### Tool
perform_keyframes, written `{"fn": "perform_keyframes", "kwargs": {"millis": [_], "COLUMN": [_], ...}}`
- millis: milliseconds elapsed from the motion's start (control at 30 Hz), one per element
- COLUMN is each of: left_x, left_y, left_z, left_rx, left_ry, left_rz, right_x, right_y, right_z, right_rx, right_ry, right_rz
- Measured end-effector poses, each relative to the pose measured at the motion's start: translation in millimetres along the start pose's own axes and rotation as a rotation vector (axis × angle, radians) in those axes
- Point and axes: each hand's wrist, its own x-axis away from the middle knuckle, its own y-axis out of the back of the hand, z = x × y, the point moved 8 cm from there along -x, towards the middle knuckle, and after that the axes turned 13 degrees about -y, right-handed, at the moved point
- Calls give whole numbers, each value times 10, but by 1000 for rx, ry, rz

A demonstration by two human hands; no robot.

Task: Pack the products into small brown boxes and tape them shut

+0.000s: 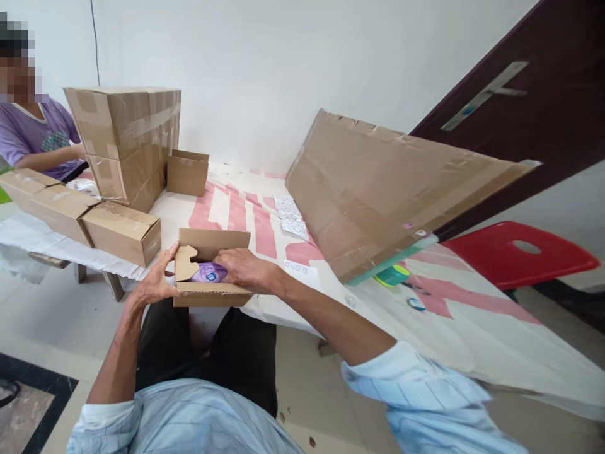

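A small open cardboard box [212,300] rests at the table's near edge, its flaps raised. My left hand [158,277] grips its left end, thumb and fingers spread around the corners. Inside lies a shiny purple packet [208,272] with a blue and white mark. My right hand [248,271] reaches in from the right with curled fingers on the packet; its fingertips are partly hidden. The box's inner left flap [186,262] stands between my left hand and the packet.
Closed cardboard boxes [123,228] form a row at left, beside a tall taped stack [135,126]. Another open box [188,174] stands behind. A large cardboard sheet [378,183] leans at right, near a green tape roll [392,275] and red chair [510,252]. A person [42,135] sits far left.
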Motion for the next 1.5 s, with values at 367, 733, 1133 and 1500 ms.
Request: {"fn": "perform_keyframes", "kwargs": {"millis": [367, 733, 1133, 1500], "left_x": [-112, -504, -1344, -1685], "left_y": [-29, 347, 332, 290], "left_z": [9, -270, -1106, -35], "left_rx": [7, 135, 414, 229], "left_ry": [15, -57, -220, 194], "left_rz": [-9, -43, -245, -184], "right_x": [12, 327, 88, -822], "right_y": [242, 1421, 1528, 593], "right_z": [-111, -610, -630, -1038], "right_rx": [-40, -734, -1078, -1318], "right_ry": [46, -12, 13, -221], "right_rz": [-273, -550, -735, -278]}}
